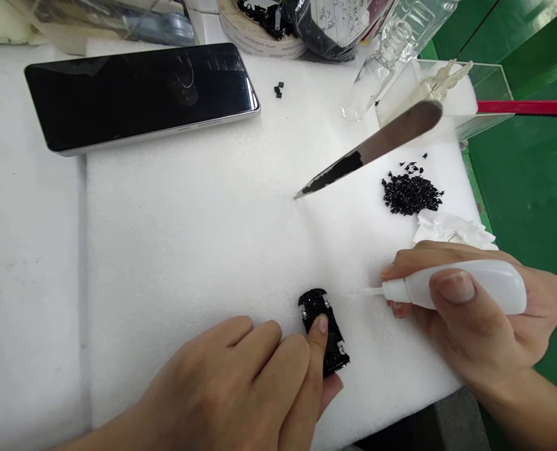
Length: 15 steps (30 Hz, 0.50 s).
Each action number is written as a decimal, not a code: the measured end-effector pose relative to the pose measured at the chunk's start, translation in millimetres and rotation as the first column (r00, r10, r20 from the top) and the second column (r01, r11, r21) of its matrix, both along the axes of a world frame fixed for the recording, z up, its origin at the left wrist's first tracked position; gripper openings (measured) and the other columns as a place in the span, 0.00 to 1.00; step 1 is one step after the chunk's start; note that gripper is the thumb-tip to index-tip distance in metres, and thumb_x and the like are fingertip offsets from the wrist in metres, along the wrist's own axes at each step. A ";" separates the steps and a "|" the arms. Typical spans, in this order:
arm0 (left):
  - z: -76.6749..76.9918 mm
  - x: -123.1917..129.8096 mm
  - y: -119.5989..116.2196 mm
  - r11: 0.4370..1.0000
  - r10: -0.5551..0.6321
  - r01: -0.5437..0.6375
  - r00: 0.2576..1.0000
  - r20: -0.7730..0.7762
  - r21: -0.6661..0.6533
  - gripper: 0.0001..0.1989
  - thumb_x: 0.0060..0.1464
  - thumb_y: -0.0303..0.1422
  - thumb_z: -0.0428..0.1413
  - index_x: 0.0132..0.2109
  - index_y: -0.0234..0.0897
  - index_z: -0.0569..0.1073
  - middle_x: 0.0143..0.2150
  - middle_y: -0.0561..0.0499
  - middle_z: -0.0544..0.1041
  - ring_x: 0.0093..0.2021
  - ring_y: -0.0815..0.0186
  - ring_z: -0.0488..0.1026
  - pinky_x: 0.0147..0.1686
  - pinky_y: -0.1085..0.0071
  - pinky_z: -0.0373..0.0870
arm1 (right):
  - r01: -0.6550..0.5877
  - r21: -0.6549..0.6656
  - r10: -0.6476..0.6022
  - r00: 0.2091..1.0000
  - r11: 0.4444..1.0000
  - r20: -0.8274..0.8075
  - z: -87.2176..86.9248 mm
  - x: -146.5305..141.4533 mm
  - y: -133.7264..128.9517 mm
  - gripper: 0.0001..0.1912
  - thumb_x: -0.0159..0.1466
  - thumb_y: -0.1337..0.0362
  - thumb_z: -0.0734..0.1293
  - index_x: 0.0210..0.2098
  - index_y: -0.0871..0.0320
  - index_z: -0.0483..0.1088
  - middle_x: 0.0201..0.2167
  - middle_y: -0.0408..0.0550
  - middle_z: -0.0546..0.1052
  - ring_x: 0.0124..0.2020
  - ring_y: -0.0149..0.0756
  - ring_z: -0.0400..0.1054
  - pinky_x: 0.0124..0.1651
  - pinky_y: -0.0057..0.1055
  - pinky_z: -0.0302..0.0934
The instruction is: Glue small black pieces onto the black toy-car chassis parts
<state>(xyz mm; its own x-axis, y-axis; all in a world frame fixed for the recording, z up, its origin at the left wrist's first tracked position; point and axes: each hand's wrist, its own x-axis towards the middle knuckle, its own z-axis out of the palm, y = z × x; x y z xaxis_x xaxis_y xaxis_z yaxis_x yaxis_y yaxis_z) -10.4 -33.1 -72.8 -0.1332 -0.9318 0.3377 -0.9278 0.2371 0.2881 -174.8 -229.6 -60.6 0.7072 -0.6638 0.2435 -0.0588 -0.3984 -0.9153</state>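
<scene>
Black and glossy, a small part (333,346) lies on the white foam sheet (189,219), near its front edge. The left hand (255,376) pinches it, index finger on top and thumb tucked at the lower end. Just to the right, the right hand (499,341) is closed around a white squeeze bottle (485,282), its thin nozzle (372,291) pointing at the part but apart from it. Beyond the right hand sit crumpled white tissue (452,230) and a heap of black bits (410,194). Farther up, a pointed metal tool (400,133) slants down-left; a dark-screened phone (142,94) lies at upper left, a tape roll (264,47) and glass bottle (367,88) along the back.
</scene>
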 end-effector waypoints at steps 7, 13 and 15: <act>-0.4 5.2 0.8 0.999 -0.025 0.026 1.000 0.020 -0.047 0.20 0.68 0.31 0.66 0.60 0.19 0.77 0.30 0.55 0.75 0.25 0.65 0.68 0.17 0.59 0.64 | -0.026 -0.007 0.026 1.000 1.000 0.006 -1.6 1.8 -0.1 0.14 0.74 0.65 0.72 0.32 0.55 0.84 0.30 0.47 0.83 0.26 0.33 0.73 0.24 0.34 0.63; -19.9 -16.9 -10.0 0.999 0.037 -0.041 0.989 -0.144 -0.029 0.17 0.73 0.42 0.61 0.61 0.37 0.79 0.38 0.49 0.79 0.36 0.60 0.77 0.34 0.61 0.78 | 0.107 0.124 -0.120 0.988 0.987 0.100 -6.7 -9.1 -6.0 0.17 0.72 0.49 0.75 0.40 0.56 0.87 0.29 0.50 0.82 0.24 0.37 0.73 0.23 0.40 0.62; -28.6 -26.0 -16.5 0.999 0.027 -0.032 0.983 -0.181 -0.024 0.19 0.73 0.45 0.60 0.61 0.37 0.79 0.41 0.46 0.80 0.41 0.57 0.79 0.39 0.58 0.81 | 0.016 0.084 -0.023 0.996 0.996 0.087 -0.9 -12.4 -5.9 0.15 0.71 0.53 0.77 0.49 0.56 0.87 0.31 0.50 0.83 0.28 0.41 0.76 0.26 0.41 0.68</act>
